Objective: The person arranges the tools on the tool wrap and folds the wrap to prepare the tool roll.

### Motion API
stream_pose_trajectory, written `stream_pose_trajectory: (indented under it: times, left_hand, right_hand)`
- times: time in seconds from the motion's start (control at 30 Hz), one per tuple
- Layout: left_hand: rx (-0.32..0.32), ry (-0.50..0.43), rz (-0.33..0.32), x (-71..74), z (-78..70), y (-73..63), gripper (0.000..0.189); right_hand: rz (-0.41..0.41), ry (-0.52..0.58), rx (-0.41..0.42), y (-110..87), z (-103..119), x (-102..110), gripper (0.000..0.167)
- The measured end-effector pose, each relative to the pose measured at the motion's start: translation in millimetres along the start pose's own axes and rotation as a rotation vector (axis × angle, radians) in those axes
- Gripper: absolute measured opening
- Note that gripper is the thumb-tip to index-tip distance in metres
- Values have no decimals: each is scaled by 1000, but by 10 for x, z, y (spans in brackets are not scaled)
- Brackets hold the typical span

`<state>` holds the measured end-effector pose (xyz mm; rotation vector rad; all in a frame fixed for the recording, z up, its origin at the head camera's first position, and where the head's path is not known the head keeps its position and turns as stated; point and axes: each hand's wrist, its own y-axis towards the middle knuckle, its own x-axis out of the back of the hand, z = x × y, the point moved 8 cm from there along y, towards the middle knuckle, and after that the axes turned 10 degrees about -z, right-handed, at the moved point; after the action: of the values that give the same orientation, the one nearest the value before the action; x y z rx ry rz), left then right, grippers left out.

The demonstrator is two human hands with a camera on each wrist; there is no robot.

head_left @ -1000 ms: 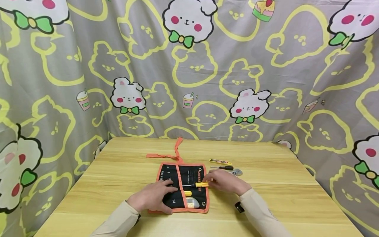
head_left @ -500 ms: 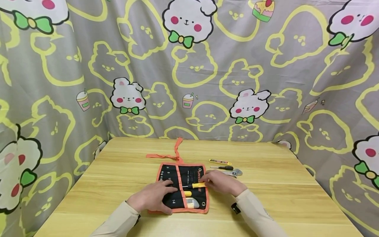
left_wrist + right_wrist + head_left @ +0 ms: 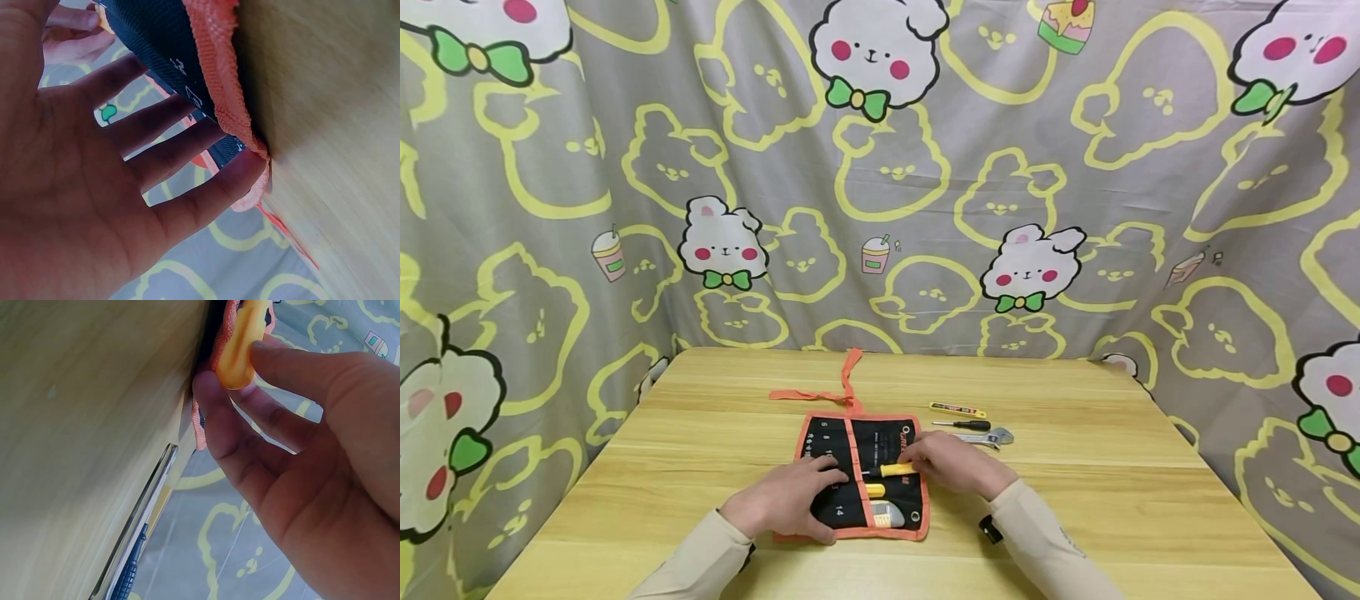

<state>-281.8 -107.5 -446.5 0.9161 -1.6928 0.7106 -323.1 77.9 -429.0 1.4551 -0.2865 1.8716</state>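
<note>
A black tool pouch (image 3: 874, 437) with orange trim lies unfolded on the table. My right hand (image 3: 953, 463) pinches the yellow handle of a screwdriver (image 3: 895, 470) between thumb and fingers; its shaft runs left to the pouch's orange pocket edge. In the right wrist view the thumb and fingers sit around the handle end (image 3: 240, 350). My left hand (image 3: 790, 497) rests on the pouch's left half with fingers spread, and in the left wrist view its fingertips touch the cloth. Below the screwdriver, a second yellow handle (image 3: 876, 491) and a grey utility knife (image 3: 887, 514) stick out of pockets.
Right of the pouch's far corner lie a yellow flat-packed tool (image 3: 957, 409), a black-handled screwdriver (image 3: 970, 425) and an adjustable wrench (image 3: 996, 438), with another metal piece beside it partly hidden by my hand. Orange ties (image 3: 850, 375) stretch behind the pouch. A patterned curtain (image 3: 925, 208) surrounds the table.
My right hand has moved left with the yellow screwdriver, whose shaft has slid further into the pouch pocket. More of the wrench shows. The left hand has stayed in place.
</note>
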Motion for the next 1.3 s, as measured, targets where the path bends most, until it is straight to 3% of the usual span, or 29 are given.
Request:
stream_pose_trajectory:
  times: [0.33,0.6,0.93,1.3]
  left_hand:
    - [6,1,5,11,-11,-7,74]
    - [16,-3,15,-2,0,-3,74]
    - [19,-2,21,-11,17,3,74]
    - [19,-8,17,-12,19,4,74]
  right_hand:
    - [12,-24,-28,2,-5,0,24]
    - [44,18,-118,-46,-131,27,20]
    - [20,-19,-46,-15,-96,22,15]
    - [6,-43,-43,15,-37,-13,14]
